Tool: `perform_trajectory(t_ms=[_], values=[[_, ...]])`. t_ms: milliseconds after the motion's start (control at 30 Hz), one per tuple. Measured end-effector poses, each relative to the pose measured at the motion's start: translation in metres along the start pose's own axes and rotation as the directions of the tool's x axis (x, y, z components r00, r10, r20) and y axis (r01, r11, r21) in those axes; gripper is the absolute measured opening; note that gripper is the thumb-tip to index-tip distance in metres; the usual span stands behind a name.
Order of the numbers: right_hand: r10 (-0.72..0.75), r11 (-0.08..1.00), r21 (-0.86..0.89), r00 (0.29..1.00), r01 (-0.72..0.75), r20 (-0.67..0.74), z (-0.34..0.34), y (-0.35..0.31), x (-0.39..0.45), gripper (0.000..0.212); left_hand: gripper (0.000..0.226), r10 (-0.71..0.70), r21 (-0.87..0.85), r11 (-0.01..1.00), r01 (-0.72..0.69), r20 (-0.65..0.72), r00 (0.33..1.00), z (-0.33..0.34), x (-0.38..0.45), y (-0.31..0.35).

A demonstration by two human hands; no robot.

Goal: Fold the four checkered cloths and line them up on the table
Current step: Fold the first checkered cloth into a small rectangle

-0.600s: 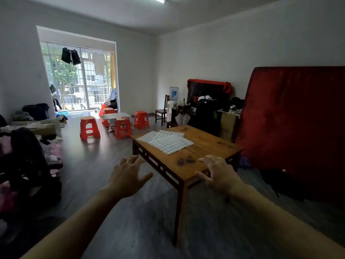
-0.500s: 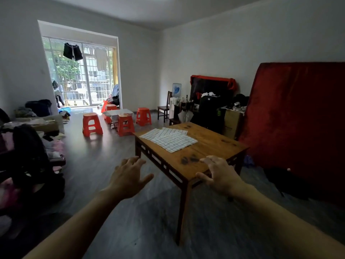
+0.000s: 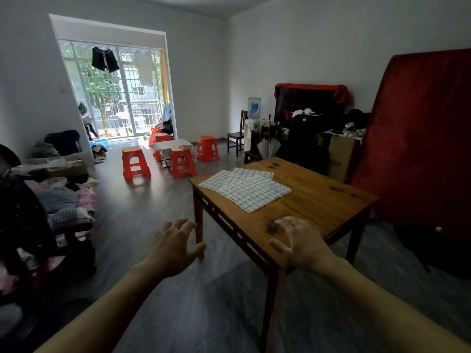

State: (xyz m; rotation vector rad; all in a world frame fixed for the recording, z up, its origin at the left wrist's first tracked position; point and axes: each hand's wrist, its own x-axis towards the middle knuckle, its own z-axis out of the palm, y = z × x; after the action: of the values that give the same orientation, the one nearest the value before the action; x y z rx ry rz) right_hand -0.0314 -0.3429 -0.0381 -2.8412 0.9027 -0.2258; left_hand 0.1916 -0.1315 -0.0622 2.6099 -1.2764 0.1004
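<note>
Both arms reached forward, palms down. The left hand (image 3: pixel 175 248) hung over the floor just left of the table (image 3: pixel 318 200), fingers loosely spread, holding nothing. The right hand (image 3: pixel 302 244) was over the table's near corner, fingers slightly bent and empty. The cloths (image 3: pixel 244 188) lay flat and overlapping toward the far left edge. Beyond stood orange stools (image 3: pixel 135 163).

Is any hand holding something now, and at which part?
Nothing is held. The left hand and right hand are open, short of the checkered cloths on the table.
</note>
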Motion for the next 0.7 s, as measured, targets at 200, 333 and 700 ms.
perform_trajectory(t_ms=[200, 333, 700], values=[[-0.012, 0.999, 0.033, 0.999, 0.010, 0.036, 0.015, 0.021, 0.113, 0.067, 0.069, -0.039, 0.002, 0.999, 0.039, 0.022, 0.999, 0.008, 0.104, -0.011], [-0.029, 0.999, 0.020, 0.998, 0.028, 0.056, 0.023, 0.022, 0.173, 0.067, 0.067, -0.050, -0.015, 0.999, 0.050, 0.042, 0.998, 0.011, 0.155, -0.020], [-0.010, 0.999, -0.052, 0.997, 0.014, 0.077, 0.075, -0.006, 0.338, 0.067, 0.066, -0.022, -0.150, 0.988, 0.025, 0.022, 1.000, 0.043, 0.314, -0.114]])
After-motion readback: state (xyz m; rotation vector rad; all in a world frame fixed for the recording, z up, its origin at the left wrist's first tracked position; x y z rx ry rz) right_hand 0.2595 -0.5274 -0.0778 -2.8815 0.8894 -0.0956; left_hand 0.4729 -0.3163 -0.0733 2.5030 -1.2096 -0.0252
